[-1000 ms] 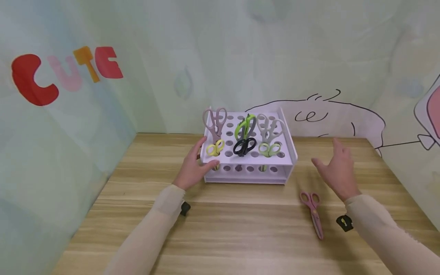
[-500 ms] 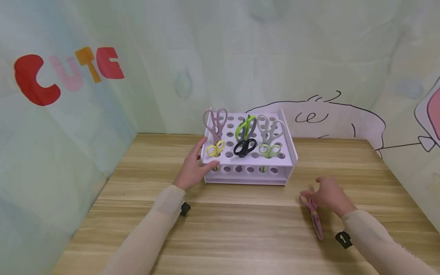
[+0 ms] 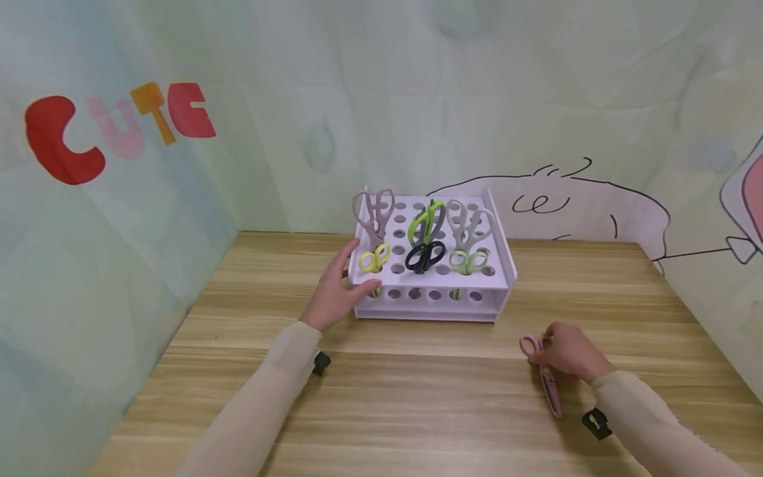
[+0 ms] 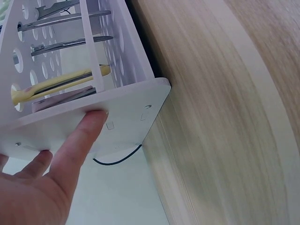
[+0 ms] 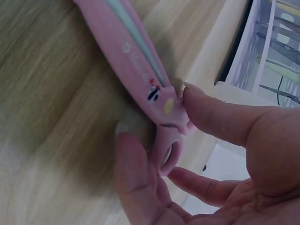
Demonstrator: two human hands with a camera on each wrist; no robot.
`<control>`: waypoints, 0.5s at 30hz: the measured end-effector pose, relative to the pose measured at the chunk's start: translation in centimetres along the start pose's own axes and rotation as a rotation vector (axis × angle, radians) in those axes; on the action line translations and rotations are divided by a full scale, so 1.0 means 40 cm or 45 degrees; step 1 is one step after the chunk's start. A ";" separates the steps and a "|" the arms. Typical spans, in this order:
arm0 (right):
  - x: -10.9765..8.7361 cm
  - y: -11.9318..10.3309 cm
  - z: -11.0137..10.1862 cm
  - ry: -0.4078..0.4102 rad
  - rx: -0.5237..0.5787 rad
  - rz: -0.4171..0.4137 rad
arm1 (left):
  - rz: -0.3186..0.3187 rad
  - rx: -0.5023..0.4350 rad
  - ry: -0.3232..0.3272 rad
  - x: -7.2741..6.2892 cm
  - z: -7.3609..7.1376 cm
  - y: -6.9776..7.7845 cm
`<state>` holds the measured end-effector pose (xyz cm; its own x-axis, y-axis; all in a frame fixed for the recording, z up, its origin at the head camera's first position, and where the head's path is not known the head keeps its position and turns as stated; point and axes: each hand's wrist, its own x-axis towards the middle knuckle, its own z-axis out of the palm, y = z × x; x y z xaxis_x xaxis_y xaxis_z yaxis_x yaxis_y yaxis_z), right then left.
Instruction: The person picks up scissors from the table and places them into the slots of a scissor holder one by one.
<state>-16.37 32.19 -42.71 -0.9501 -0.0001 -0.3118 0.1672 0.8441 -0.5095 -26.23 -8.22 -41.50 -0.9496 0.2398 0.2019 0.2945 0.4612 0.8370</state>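
Note:
On the table at the right lie small pink scissors (image 3: 551,394) with closed blades. My right hand (image 3: 572,354) pinches them near the pivot and finger loops, thumb on one side and fingers on the other in the right wrist view. The blade part points toward the near edge of the table. My left hand (image 3: 335,295) rests against the left side of a white rack (image 3: 503,258), thumb at its front edge. In the left wrist view straight fingers (image 4: 77,145) touch the rack's side panel (image 4: 126,110).
The rack holds yellow scissors (image 3: 374,258), mauve scissors (image 3: 377,225), black scissors (image 3: 424,257), green-and-grey scissors (image 3: 424,222), pale grey scissors (image 3: 461,232) and light green scissors (image 3: 467,262), loops up. Behind the wooden table (image 3: 417,404) hangs a printed cloth (image 3: 286,132).
My right hand has come down and toward me from above the table's right side and taken hold of the pink scissors. My left hand has stayed at the rack.

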 end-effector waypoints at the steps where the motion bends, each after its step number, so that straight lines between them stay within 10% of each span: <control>1: 0.001 0.001 0.000 0.005 -0.010 0.002 | -0.002 0.002 -0.002 0.000 0.000 0.000; 15: 0.012 0.012 -0.002 0.003 0.059 0.022 | -0.030 0.019 0.003 0.000 0.002 0.001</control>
<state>-16.76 32.63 -43.02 -0.9476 0.0157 -0.3189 0.1956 0.8180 -0.5410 -26.22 -8.13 -41.50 -0.9566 0.2265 0.1835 0.2735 0.4797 0.8337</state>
